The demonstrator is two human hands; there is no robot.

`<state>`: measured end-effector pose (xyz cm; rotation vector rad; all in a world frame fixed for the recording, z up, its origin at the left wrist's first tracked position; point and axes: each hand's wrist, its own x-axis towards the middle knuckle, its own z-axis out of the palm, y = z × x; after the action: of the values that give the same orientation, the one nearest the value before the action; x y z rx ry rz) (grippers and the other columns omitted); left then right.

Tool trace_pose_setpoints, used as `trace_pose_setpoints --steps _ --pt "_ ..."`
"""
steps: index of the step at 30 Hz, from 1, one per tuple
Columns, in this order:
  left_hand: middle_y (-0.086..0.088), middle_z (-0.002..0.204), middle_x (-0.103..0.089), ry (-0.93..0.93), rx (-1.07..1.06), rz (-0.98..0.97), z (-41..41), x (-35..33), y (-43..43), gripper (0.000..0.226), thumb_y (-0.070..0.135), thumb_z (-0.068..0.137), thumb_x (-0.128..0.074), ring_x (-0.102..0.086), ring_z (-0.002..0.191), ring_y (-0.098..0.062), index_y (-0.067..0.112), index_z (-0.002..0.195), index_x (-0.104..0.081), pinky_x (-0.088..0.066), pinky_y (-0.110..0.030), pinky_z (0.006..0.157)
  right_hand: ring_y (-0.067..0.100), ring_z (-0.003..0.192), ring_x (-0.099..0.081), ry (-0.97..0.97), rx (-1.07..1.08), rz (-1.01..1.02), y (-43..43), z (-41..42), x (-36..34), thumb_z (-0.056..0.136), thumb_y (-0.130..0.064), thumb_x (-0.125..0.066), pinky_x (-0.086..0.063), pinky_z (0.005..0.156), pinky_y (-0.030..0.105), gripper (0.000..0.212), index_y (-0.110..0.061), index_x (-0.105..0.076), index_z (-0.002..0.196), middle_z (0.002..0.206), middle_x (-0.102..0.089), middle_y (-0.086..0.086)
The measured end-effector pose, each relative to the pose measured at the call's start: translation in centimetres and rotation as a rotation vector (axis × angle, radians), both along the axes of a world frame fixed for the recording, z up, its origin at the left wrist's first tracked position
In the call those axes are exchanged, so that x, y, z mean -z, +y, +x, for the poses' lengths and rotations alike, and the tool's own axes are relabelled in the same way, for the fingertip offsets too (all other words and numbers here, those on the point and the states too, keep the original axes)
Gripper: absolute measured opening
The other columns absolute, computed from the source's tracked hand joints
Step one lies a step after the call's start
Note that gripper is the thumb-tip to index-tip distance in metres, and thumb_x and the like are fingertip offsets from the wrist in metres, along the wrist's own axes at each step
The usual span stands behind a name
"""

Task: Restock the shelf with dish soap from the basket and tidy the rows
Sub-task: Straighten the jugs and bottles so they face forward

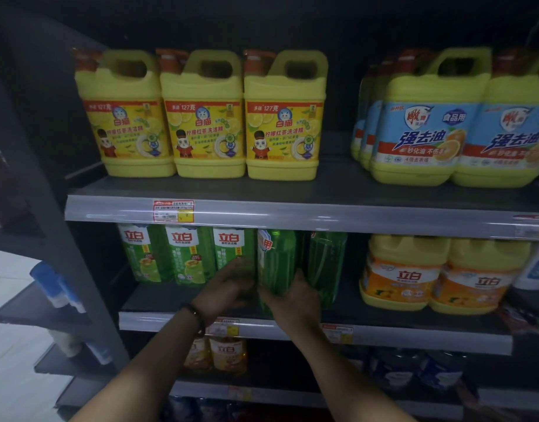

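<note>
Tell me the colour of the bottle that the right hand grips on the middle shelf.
The bottle is translucent green; the head view shows it.

You are facing a shop aisle. Grey metal shelving carries front-facing rows of identical packaged goods: yellow dish soap jugs, blue-labelled jugs and green bottles. Each shelf edge carries a clear rail with printed price tags. A second shelf unit stands at your left.
</note>
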<state>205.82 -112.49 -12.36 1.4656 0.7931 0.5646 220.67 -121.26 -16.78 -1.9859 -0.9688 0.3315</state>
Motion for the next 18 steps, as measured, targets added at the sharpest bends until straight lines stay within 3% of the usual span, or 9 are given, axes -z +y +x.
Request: trace_pose_setpoints --steps 2,4,6,9,12,15,18 --pt "0.007 0.119 -0.072 0.016 0.004 0.046 0.7 -0.4 0.2 0.048 0.001 0.096 -0.065 -0.068 0.115 -0.018 0.041 0.123 -0.059 -0.058 -0.036 0.086 0.014 0.102 -0.075 0.117 -0.119 0.011 0.0 0.6 -0.1 0.073 -0.064 -0.085 -0.065 0.080 0.035 0.067 -0.031 -0.063 0.127 0.114 -0.076 -0.009" --pt "0.008 0.123 -0.073 0.054 0.029 0.111 1.5 -0.5 0.3 0.055 0.003 0.093 -0.066 -0.068 0.118 -0.018 0.042 0.131 -0.059 -0.057 -0.044 0.098 0.014 0.105 -0.073 0.167 -0.172 -0.021 0.1 1.0 -0.5 0.074 -0.055 -0.089 -0.063 0.083 0.032 0.066 -0.030 -0.064 0.130 0.117 -0.076 -0.009" --pt "0.005 0.126 -0.072 0.059 0.040 0.171 2.0 -0.5 0.1 0.061 -0.002 0.089 -0.065 -0.066 0.122 -0.020 0.036 0.137 -0.057 -0.056 -0.045 0.101 0.018 0.103 -0.073 0.117 -0.146 -0.062 0.3 0.7 -0.8 0.073 -0.062 -0.084 -0.064 0.083 0.036 0.070 -0.028 -0.062 0.130 0.116 -0.075 -0.006" --pt "0.003 0.126 -0.069 0.044 -0.010 0.187 2.4 -0.1 -0.1 0.062 -0.008 0.089 -0.064 -0.064 0.121 -0.021 0.027 0.140 -0.053 -0.056 -0.038 0.092 0.024 0.101 -0.072 -0.018 -0.061 -0.106 0.2 -0.2 -0.6 0.076 -0.078 -0.071 -0.064 0.078 0.040 0.082 -0.021 -0.052 0.132 0.116 -0.071 0.000" --pt "0.008 0.127 -0.069 0.023 -0.043 0.194 2.0 0.6 -0.4 0.061 -0.003 0.091 -0.069 -0.065 0.120 -0.008 0.030 0.140 -0.052 -0.057 -0.033 0.093 0.022 0.101 -0.072 0.021 -0.003 -0.015 -0.8 -0.3 0.5 0.071 -0.081 -0.066 -0.065 0.078 0.041 0.083 -0.026 -0.049 0.130 0.120 -0.069 0.000" --pt "0.020 0.126 -0.068 -0.012 -0.090 0.217 1.1 0.9 -1.1 0.059 -0.002 0.094 -0.069 -0.061 0.113 0.014 0.036 0.138 -0.056 -0.054 -0.019 0.088 0.016 0.102 -0.073 0.099 0.048 0.154 -1.8 -0.3 1.3 0.082 -0.051 -0.082 -0.064 0.085 0.043 0.056 -0.028 -0.059 0.128 0.118 -0.072 -0.003" --pt "0.018 0.122 -0.074 -0.048 -0.065 0.248 -0.1 1.0 -2.3 0.060 -0.011 0.095 -0.064 -0.070 0.116 -0.006 0.035 0.133 -0.060 -0.060 -0.025 0.088 0.015 0.112 -0.072 0.125 0.040 0.199 -2.7 -1.1 0.9 0.093 -0.021 -0.078 -0.060 0.096 0.041 0.040 -0.027 -0.069 0.132 0.122 -0.076 -0.007"
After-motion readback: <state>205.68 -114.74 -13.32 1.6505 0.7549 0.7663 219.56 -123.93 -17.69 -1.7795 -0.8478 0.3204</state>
